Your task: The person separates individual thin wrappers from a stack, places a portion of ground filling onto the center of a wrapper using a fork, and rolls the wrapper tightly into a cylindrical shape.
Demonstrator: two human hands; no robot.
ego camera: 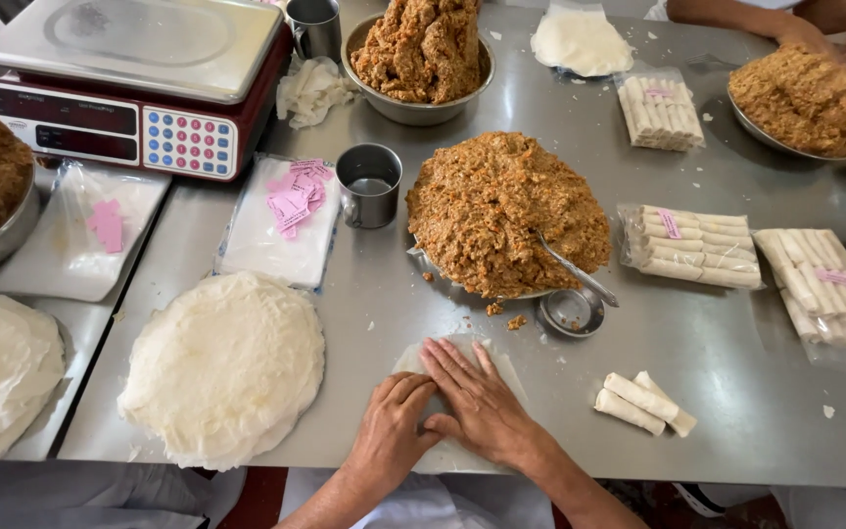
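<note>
While left hand [391,428] and right hand [479,402] press one wrapper [462,453] (flat, unclenched) | rolls [642,403]: three | cups [369,184]: two

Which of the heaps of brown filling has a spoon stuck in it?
The big mound in the middle of the table, just beyond the hands. A metal spoon juts from its near right edge; the other heaps show none.

Commercial food-prep kitchen, production line type: I work at a stainless steel table [717,362] with a digital weighing scale [134,83] at the far corner. Bulk filling in metal bowls [413,108], stacked wrappers [222,367], and bagged rolls [692,245] w/ pink labels. Another worker's arm [736,18] is opposite.
</note>
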